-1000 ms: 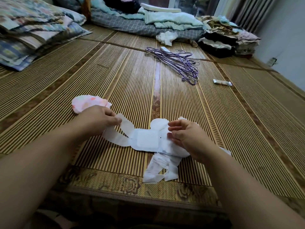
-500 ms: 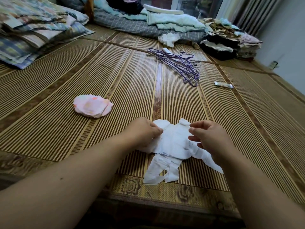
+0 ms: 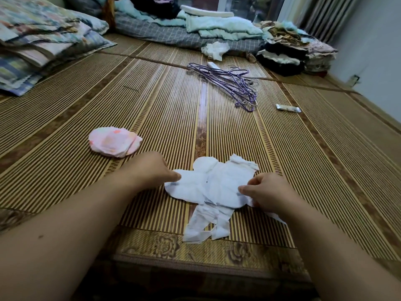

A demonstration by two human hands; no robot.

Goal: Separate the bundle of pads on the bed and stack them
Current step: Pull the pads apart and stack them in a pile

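Pads (image 3: 219, 185) now lie flattened in an overlapping white pile on the bed (image 3: 303, 148) near its front edge, no longer strung out. Your left hand (image 3: 152, 170) has come across to press their left edge, fingers curled; your right hand (image 3: 267, 190) pinches the right edge.

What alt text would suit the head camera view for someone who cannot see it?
Two bare hands, left hand and right hand, press on overlapping white pads on a bamboo bed mat. A pink pad stack lies to the left; purple hangers lie beyond.
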